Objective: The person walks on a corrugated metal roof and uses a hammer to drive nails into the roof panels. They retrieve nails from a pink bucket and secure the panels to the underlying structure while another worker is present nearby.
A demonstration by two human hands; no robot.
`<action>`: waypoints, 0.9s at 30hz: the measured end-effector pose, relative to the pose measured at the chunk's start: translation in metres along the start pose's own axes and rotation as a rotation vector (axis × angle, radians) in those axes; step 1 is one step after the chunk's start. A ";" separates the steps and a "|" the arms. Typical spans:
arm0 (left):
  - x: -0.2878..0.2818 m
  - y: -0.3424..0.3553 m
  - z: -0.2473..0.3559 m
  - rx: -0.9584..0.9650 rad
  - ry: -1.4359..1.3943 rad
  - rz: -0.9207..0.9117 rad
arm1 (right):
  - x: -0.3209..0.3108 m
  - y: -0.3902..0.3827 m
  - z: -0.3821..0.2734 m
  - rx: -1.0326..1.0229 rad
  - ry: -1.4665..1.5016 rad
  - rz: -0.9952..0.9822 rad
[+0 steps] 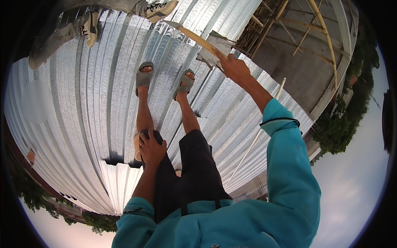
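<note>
The hammer (198, 40) is far and just right of the middle, its wooden handle slanting from the right hand (235, 66) to a metal head at the far left end. The right hand's fingers are clamped on the handle. The head lies near a co-worker's shoe (161, 11); whether it touches the deck is hard to tell. Under the handle is a grey plate (216, 46) on the ribbed metal deck (120, 91). The left hand (152, 148) rests on the left knee of the dark shorts (202, 169), its fingers somewhat apart. The person's sandals (144, 76) stand on the deck, left of the plate. A thin pole (247, 152) slants at the right. Far left is the co-worker's other shoe (89, 29); far right, bamboo poles (324, 31) stand by a grey wall (285, 72), with trees (345, 120) beyond.
</note>
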State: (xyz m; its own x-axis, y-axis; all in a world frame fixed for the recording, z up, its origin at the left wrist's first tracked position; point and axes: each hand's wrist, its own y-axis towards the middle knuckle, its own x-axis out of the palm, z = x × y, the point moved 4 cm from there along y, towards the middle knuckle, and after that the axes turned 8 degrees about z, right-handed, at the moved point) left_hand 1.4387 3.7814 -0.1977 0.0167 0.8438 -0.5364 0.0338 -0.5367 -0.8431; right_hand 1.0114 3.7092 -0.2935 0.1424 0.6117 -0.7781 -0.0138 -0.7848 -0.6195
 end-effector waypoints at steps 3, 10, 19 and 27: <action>0.018 -0.006 0.002 0.002 0.002 0.038 | 0.070 -0.014 0.062 0.046 -0.072 -0.138; 0.037 -0.007 0.010 -0.012 -0.005 0.093 | -0.025 0.022 -0.078 -0.187 0.109 0.068; 0.041 -0.011 0.000 0.027 0.012 0.077 | 0.085 -0.021 0.088 0.138 -0.015 -0.291; 0.034 -0.009 -0.004 -0.039 -0.021 0.028 | -0.130 0.063 -0.111 -0.238 0.176 0.412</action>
State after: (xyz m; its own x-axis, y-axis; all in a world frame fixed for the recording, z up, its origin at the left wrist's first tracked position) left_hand 1.4432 3.8150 -0.2087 -0.0023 0.8278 -0.5609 0.0726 -0.5593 -0.8258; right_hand 1.1019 3.5692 -0.2201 0.3380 0.2370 -0.9108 0.1192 -0.9708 -0.2084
